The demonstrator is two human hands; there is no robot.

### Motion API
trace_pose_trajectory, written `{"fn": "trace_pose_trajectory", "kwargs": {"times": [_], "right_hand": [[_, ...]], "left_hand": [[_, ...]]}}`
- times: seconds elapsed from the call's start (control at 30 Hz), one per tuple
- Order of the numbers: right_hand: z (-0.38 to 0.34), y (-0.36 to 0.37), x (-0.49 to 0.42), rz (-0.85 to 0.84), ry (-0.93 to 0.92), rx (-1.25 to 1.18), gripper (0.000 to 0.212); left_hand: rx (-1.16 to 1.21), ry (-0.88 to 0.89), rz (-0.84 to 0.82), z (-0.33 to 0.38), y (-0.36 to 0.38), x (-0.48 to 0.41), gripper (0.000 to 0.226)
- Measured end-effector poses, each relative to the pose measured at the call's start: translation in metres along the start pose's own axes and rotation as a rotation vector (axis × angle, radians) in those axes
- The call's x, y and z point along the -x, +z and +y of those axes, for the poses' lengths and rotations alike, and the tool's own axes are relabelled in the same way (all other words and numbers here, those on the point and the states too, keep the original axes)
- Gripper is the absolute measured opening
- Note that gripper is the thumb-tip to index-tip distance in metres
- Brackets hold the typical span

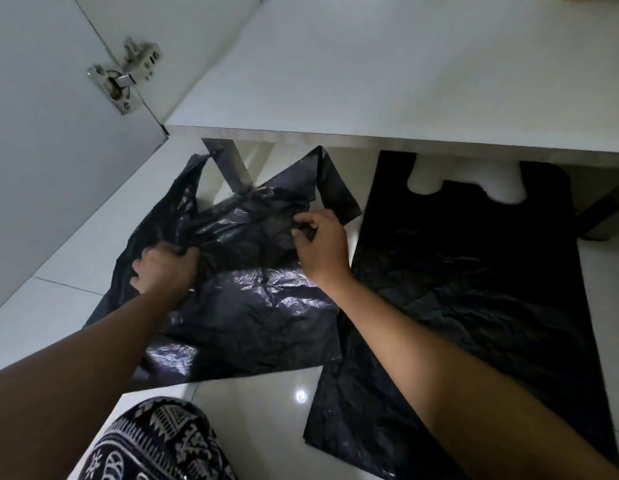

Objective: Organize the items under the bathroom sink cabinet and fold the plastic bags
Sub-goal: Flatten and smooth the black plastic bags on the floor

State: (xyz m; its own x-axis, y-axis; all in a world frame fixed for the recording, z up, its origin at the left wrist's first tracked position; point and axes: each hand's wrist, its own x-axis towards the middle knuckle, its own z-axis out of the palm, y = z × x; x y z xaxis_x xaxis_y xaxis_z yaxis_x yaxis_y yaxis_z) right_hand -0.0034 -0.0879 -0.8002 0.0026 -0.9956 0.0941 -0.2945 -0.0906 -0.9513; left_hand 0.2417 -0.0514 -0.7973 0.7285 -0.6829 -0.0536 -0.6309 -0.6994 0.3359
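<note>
A crumpled black plastic bag (245, 306) lies on the white tiled floor in front of the cabinet, its two handles pointing toward the cabinet. My left hand (164, 270) grips a bunch of its plastic on the left side. My right hand (320, 242) pinches a fold of the same bag near its upper right, just below the right handle. A second black plastic bag (474, 289) lies spread flat on the floor to the right, with its handles reaching under the cabinet edge. My right forearm crosses over its lower left part.
The white cabinet floor shelf (387, 81) stretches across the top, with its front edge just beyond the bags. The open cabinet door (48, 150) with a metal hinge (123, 81) stands at the left. My patterned trouser knee (155, 445) is at the bottom.
</note>
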Motion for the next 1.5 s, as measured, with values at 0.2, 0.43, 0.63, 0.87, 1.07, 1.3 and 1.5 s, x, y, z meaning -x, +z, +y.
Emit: {"fn": "trace_pose_trajectory", "kwargs": {"times": [0.2,0.43,0.63,0.87,1.07,1.3,1.5], "right_hand": [[-0.027,-0.031,-0.013,-0.286,0.724,-0.469,0.020],[-0.028,-0.099,-0.016,-0.187,0.591,-0.498,0.021],[0.021,-0.197,0.024,0.594,-0.314,0.339,0.032],[0.069,-0.278,0.053,0.220,0.525,0.536,0.021],[0.070,-0.298,0.060,0.178,0.697,0.112,0.037],[0.062,-0.293,0.077,0.502,0.080,0.507,0.044],[0.076,-0.294,0.094,0.115,0.457,0.517,0.055]], "left_hand": [[0.523,-0.101,-0.245,0.020,-0.027,0.010,0.026],[0.873,-0.094,-0.376,0.092,-0.029,0.034,0.017],[0.839,0.658,-0.052,0.164,-0.013,0.119,0.024],[0.404,0.239,-0.822,0.189,0.037,0.151,0.046],[0.419,0.075,-0.868,0.202,0.049,0.161,0.051],[0.501,0.697,-0.379,0.198,0.042,0.183,0.045],[0.085,0.546,-0.669,0.173,0.071,0.181,0.038]]}}
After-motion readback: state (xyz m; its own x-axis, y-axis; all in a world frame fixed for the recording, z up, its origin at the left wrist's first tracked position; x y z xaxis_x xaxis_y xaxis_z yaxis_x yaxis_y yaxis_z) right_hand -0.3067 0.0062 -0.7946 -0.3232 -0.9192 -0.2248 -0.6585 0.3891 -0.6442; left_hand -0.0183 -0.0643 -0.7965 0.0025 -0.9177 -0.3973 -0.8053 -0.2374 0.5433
